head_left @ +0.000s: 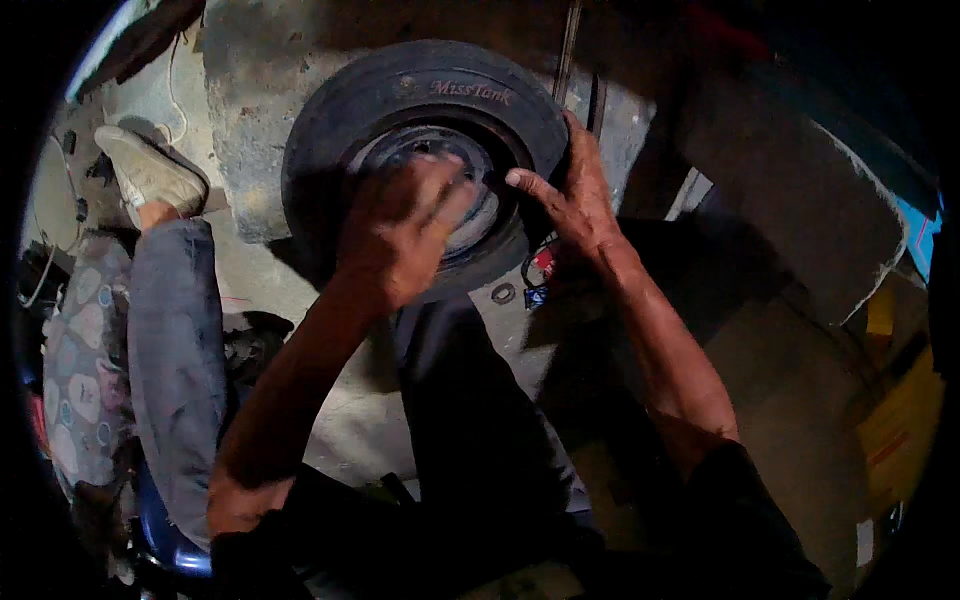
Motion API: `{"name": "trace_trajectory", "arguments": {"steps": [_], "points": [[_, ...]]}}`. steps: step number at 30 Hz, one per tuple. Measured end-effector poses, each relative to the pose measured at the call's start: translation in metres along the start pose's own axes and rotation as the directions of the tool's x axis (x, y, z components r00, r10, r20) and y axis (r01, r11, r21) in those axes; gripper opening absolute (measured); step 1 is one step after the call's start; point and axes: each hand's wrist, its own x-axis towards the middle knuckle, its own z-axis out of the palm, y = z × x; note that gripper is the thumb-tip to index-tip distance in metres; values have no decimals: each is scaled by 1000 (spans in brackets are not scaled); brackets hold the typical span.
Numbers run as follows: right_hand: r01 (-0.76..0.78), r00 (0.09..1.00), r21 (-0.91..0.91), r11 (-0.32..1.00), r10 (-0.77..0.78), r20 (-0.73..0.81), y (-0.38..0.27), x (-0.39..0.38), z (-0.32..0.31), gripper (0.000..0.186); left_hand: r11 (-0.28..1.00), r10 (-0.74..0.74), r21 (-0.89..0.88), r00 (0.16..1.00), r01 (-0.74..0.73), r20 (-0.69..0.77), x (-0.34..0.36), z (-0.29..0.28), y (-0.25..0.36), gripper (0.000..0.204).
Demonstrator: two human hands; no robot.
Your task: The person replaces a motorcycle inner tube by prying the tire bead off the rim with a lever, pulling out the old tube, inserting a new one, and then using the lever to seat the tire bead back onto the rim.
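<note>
A black tire on a metal wheel rim is tilted in front of me, its sidewall facing up toward me. My right hand grips the tire's right edge, with the thumb over the sidewall and the fingers along the tread. Over the middle of the rim is my left hand, smeared by motion. Its fingers point to the far side, and whether they hold anything cannot be made out. Below the tire, a small dark ring lies on the floor beside a small red and blue item.
Another person's grey trouser leg and beige shoe are at the left, next to a patterned cloth. A worn grey slab lies behind the tire. A dark sheet with a frayed edge is at the right. Deep shadow covers much there.
</note>
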Motion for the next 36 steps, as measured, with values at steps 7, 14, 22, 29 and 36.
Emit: {"name": "trace_trajectory", "arguments": {"steps": [7, 14, 22, 29, 36], "points": [[-12, 1000, 200, 980, 16, -19, 1, 5, 20, 102, 809, -561, 74, 804, 583, -199, -3, -49, -56, 82], [288, 953, 41, 957, -282, -111, -75, 49, -12, 90, 332, -929, 174, 354, 927, -111, -6, -93, -27, 88], [256, 932, 56, 965, -231, -278, -97, 84, 43, 79, 652, -567, 249, 679, 716, -467, -6, -109, -53, 108], [240, 921, 186, 953, -162, -355, -40, 59, 72, 67, 823, -188, 447, 911, 350, -366, 23, -112, -65, 71], [153, 947, 345, 926, -38, -318, -48, 58, 85, 67, 976, -148, 128, 969, 176, -200, 8, -41, -45, 42]]}}
